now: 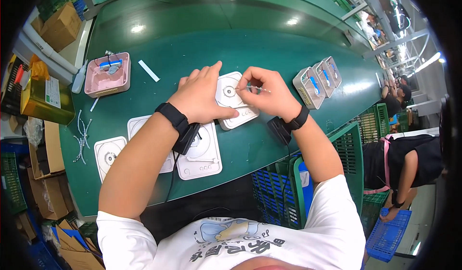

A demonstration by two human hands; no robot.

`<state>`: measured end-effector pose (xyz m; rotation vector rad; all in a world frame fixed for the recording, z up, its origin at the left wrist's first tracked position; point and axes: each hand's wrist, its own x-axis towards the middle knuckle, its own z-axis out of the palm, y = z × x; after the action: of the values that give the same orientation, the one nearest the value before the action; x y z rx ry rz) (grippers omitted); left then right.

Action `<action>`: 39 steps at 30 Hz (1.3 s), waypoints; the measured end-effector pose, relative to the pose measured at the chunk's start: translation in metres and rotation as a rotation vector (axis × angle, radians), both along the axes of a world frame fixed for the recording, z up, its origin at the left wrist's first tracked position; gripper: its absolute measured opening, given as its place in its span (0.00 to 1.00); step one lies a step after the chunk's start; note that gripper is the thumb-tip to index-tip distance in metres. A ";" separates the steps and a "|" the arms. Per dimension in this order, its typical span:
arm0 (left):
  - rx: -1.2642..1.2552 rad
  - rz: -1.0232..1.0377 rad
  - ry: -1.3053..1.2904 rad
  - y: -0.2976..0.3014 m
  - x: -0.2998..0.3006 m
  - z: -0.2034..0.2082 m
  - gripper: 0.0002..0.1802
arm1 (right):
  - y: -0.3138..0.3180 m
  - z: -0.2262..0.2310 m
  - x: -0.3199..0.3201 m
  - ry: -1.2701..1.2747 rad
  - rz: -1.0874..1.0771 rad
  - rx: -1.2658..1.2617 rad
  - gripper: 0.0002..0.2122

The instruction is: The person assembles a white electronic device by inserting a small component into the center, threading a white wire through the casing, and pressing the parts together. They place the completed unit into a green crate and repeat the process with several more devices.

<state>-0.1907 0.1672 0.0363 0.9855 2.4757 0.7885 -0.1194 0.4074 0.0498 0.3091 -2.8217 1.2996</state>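
Observation:
A white case shaped like a small record player (240, 117) lies on the green table in front of me. My left hand (199, 96) steadies its left side, fingers stretched along the edge and thumb pressed on the lower face. Above its round disc, my right hand (267, 91) pinches a thin, pale twisted strand (260, 88); its inner end is by the disc and partly hidden by the fingers. More such cases lie nearer me: one (198, 168) below my left wrist, another (111, 157) at the left, and one partly covered by my left forearm.
A pink box (108, 80) with blue parts stands at the left, near a white strip (148, 71). Pale twisted strands (83, 140) lie by the left edge beside a yellow tin (45, 99). Open boxes (308, 93) stand right. Green crates (349, 154) adjoin the table; a person (404, 166) stands beyond.

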 end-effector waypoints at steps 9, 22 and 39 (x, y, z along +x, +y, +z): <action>0.008 0.001 0.030 0.001 0.001 -0.003 0.72 | 0.006 -0.003 0.000 0.043 -0.006 -0.025 0.06; 0.038 -0.058 0.013 -0.004 0.002 -0.003 0.65 | -0.012 -0.002 0.011 0.002 -0.131 -0.064 0.15; 0.441 -0.087 0.186 -0.002 0.010 -0.023 0.47 | 0.018 -0.026 0.012 -0.040 -0.052 -0.025 0.11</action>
<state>-0.1804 0.1656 0.0131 1.3607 2.4383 1.3020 -0.1069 0.4255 0.0243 0.2105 -2.8226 1.3448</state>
